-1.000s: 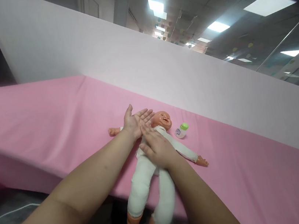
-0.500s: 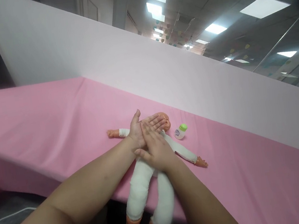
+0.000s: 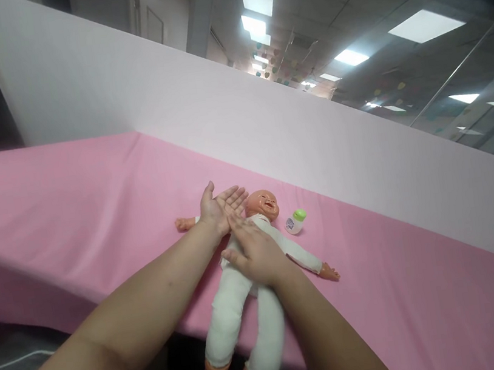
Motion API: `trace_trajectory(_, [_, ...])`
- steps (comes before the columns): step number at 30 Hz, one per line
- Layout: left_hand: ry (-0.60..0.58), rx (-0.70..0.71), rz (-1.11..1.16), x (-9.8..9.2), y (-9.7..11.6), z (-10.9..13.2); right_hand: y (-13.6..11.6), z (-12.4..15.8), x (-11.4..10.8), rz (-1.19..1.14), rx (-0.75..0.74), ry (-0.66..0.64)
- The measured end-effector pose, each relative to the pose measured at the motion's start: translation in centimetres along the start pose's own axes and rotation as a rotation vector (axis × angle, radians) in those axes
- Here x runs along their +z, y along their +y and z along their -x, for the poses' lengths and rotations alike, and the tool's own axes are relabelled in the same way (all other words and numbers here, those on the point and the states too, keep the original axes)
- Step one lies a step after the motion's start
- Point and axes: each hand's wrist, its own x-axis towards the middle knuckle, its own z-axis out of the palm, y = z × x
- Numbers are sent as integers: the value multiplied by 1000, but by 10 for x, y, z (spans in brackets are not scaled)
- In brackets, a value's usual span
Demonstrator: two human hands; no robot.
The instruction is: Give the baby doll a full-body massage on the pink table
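A baby doll [image 3: 239,296] in white clothes lies on its back on the pink table [image 3: 69,197], its legs hanging over the near edge. Its head [image 3: 264,202] points toward the white wall. My left hand [image 3: 220,208] is open, palm up, fingers stretched flat just left of the doll's head. My right hand [image 3: 256,251] lies flat over the doll's chest, and its fingertips rest on the heel of the left palm. Neither hand holds anything.
A small white bottle with a green cap [image 3: 295,221] lies on the pink cloth just right of the doll's head. A white partition wall [image 3: 265,121] runs along the table's far side. The table's near edge drops off below the doll's hips.
Half a second ago my hands overlapped above the doll's face. Now they have slid back toward me, uncovering the face, with only the right fingertips still on the left palm.
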Motion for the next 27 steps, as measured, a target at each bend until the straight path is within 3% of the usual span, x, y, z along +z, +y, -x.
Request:
trace_trajectory(7, [-64,-50,-1,3,-6,2,-9,3,-5,-80,-82,-39])
trace_trajectory(19, [-149,-276,-30,14,-28,20,-1,-2,2,31,129,63])
trace_trajectory(23, [-135,-242,-41,16,-23,20,3,-3,4,55,155,83])
trace_trajectory(27, [-29,-122,-81,9,-14,11,7,-3,6,8,113,71])
